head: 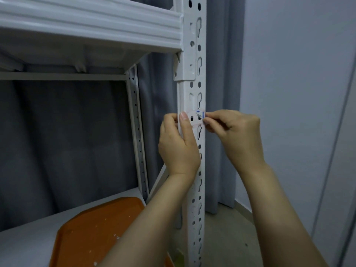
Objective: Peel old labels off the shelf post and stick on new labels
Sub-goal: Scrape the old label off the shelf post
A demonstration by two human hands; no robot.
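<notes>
A white perforated shelf post (194,60) runs up the middle of the view. A pale label (195,118) with a small blue mark at its right end lies across the post at mid height. My left hand (178,145) wraps the post from the left, its thumb pressed on the label's left end. My right hand (234,130) is at the post's right edge, its fingertips pinched on the label's right end by the blue mark. How much of the label is stuck down cannot be told.
A white shelf beam (90,22) joins the post at the upper left. An orange tray (92,232) speckled with white scraps lies on the lower shelf (23,245). Grey curtain (67,141) hangs behind; a pale wall (298,93) is on the right.
</notes>
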